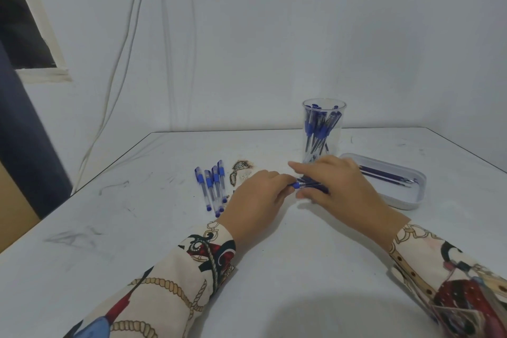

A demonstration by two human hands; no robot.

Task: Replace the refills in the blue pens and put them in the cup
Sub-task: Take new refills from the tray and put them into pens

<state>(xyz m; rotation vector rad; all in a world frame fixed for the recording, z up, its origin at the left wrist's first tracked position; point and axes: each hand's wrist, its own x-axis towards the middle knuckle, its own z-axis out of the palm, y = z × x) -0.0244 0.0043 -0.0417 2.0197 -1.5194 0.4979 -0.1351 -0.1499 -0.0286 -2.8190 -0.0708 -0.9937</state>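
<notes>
My left hand [258,197] and my right hand [337,186] meet over the middle of the table and both hold one blue pen [307,185] lying level between them. My left fingertips pinch its blue end; my right fingers curl over the barrel and hide most of it. Several blue pens [212,186] lie side by side on the table to the left. A clear cup [323,129] behind my right hand stands upright with several blue pens inside.
A shallow white tray [406,197] at the right holds a few dark refills [384,175]. A brown burn mark [241,170] stains the white table [137,228]. Cables hang down the wall at the left. The table's left edge runs diagonally.
</notes>
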